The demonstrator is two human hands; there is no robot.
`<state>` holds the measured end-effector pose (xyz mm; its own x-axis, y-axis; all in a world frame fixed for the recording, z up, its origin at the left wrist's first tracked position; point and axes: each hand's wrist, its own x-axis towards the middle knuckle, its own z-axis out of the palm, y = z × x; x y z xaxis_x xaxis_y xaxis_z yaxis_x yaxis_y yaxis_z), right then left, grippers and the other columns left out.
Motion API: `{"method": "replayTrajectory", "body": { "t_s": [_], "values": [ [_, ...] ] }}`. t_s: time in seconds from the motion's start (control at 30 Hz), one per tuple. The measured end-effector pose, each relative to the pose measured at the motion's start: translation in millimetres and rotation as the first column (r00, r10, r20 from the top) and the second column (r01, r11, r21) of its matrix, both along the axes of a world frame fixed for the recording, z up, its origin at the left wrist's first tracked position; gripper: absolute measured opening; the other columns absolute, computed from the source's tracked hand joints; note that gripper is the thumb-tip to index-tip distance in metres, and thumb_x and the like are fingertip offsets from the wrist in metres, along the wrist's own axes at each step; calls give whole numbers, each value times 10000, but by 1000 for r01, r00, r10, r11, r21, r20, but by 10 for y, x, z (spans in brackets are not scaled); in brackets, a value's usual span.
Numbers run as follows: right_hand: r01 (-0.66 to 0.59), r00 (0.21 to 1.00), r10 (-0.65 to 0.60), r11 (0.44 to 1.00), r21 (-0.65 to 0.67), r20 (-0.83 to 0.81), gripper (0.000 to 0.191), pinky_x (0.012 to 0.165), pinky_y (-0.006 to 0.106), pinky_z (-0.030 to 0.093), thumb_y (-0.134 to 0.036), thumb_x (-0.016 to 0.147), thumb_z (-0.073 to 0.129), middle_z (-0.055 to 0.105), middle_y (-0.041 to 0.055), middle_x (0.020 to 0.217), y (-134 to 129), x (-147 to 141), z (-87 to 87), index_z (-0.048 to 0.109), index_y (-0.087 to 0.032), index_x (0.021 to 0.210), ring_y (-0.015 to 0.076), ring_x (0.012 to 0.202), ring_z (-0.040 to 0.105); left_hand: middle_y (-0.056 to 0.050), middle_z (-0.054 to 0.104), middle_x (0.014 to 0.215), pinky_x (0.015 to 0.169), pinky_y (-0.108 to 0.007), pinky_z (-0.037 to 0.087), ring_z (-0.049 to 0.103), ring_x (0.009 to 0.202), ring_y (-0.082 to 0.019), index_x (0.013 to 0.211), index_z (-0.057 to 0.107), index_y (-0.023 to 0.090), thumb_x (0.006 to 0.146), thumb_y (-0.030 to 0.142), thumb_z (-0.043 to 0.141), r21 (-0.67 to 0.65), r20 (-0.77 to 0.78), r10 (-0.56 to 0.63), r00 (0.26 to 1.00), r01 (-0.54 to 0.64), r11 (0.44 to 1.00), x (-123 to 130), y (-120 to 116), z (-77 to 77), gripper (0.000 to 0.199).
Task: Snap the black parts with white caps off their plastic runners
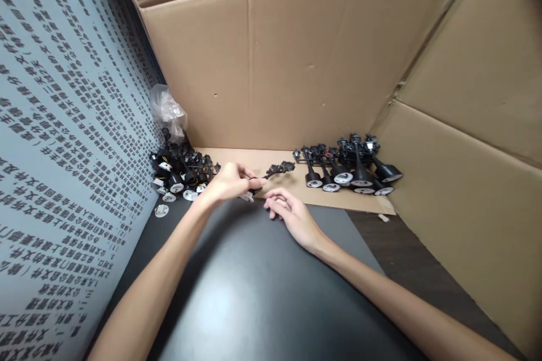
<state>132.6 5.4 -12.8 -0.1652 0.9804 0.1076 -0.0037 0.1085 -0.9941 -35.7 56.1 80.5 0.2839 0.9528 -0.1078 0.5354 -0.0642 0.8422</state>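
Note:
My left hand (232,181) is closed on a small black lamp-post piece (279,168), pinched between thumb and fingers. The dark, branched end of this piece points right, and a whitish part shows below my fingers. Just to the right, my right hand (292,215) hovers over the black mat (254,282) with its fingers curled, apart from the piece; whether anything tiny is between its fingertips is hidden.
Several black lamp posts with round bases (363,175) lie on a cardboard sheet (330,198) at right. More black parts with yellow wires (175,177), white discs (161,211) and a clear plastic bag (168,110) are at left. Cardboard walls (275,67) stand behind and right.

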Motion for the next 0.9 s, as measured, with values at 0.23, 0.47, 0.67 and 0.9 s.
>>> {"method": "replayTrajectory", "body": {
  "t_s": [0.23,0.47,0.67,0.9],
  "values": [
    [86,984,-89,996,-26,-152,356,533,261,450,-519,819,603,570,14,835,38,-29,-11,485,-206,942,162,720,599,-32,612,642,515,-242,389,528,547,-119,678,632,144,653,458,790,-122,365,198,910,-163,979,261,-109,-406,353],
    [105,975,-105,994,-13,-196,325,536,263,514,-463,825,574,548,39,927,57,-23,-21,520,-204,1013,167,795,581,8,555,593,569,-246,426,538,560,-118,603,516,178,617,548,789,-74,530,360,768,-381,921,413,-237,-628,460],
    [42,984,-44,999,-15,-175,370,573,264,525,-289,751,551,562,61,1034,33,1,42,537,-210,1112,169,844,587,32,528,596,593,-234,400,492,572,-93,603,480,180,631,549,780,-46,589,367,720,-424,905,426,-268,-704,476],
    [47,998,-43,995,87,-39,619,655,254,511,-184,669,633,534,86,1232,5,-25,17,440,-246,1255,145,875,613,11,581,652,657,-256,437,549,633,-114,605,506,174,613,521,795,-104,664,365,652,-403,909,405,-212,-742,451]
  ]
}}
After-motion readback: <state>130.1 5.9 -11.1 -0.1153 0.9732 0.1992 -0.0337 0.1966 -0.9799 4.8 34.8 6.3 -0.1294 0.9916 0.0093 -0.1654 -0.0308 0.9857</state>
